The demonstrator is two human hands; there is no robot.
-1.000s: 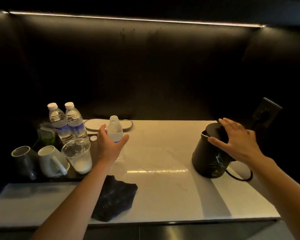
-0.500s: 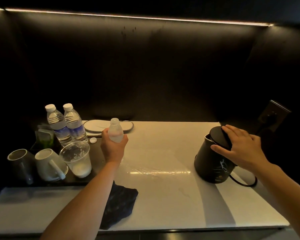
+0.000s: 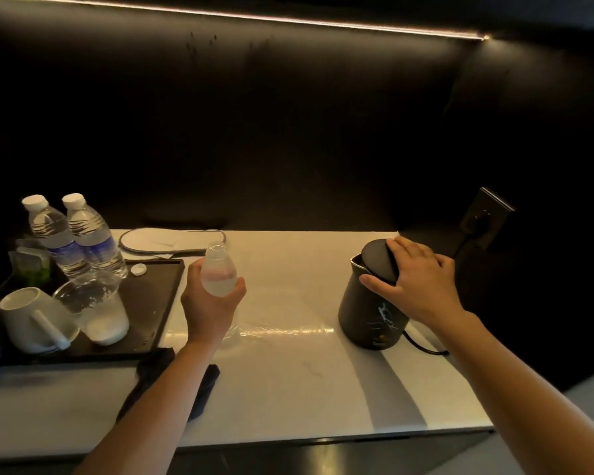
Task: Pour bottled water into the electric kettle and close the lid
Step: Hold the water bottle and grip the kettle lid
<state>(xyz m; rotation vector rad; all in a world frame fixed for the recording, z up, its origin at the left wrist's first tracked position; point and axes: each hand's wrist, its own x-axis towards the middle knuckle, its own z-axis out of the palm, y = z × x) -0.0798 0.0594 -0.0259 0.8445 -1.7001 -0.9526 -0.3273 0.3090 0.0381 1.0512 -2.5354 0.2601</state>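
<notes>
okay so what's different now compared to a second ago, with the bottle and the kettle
The left hand closed around the open bottle and lifted it off the counter; a second ago it was only reaching for it. The right hand stayed on the kettle, tipping its lid further up at the spout side. The two capped bottles, cups and tray haven't moved.

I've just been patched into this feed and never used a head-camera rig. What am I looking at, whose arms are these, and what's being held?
One wide-angle camera sits on a person's head, looking down at their own bare arms. The left hand holds an uncapped bottle above the white counter. The right hand rests on the lid of the black kettle, which looks partly raised. On the left, a dark tray carries two capped bottles, a plastic cup, mugs and a loose cap. A dark cloth lies near the front edge.
</notes>
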